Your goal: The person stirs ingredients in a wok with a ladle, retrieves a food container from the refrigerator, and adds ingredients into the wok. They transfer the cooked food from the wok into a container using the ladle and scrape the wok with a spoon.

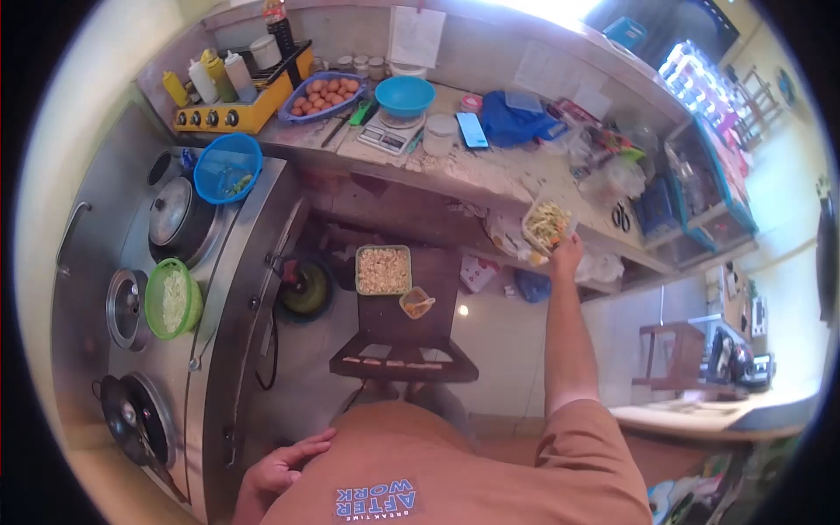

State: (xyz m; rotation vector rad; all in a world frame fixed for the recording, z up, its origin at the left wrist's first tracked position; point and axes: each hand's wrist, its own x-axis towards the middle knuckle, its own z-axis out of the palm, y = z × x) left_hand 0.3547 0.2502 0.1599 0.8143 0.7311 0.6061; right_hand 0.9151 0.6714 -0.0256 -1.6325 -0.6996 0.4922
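Beyond your right hand [567, 255] ran the counter [509, 171], while your left hand [278, 468] lay loosely against your shirt [398, 451], seemingly gripping nothing. Your right hand grasped the near side of a tub [527, 229] of shredded vegetables [547, 223]; the step seemed a pick-up or set-down, so the next move called for keeping it level.

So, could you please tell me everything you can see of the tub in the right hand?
The tub looks like pale, see-through plastic, roughly square with rounded corners, and no lid covers it. Inside is a heap of shredded food, mostly pale yellow-green, with some orange towards the near end. Its open top faces the camera. The right hand grips it at the near side, at arm's length by the front edge of the counter; whether it touches the counter I cannot tell.
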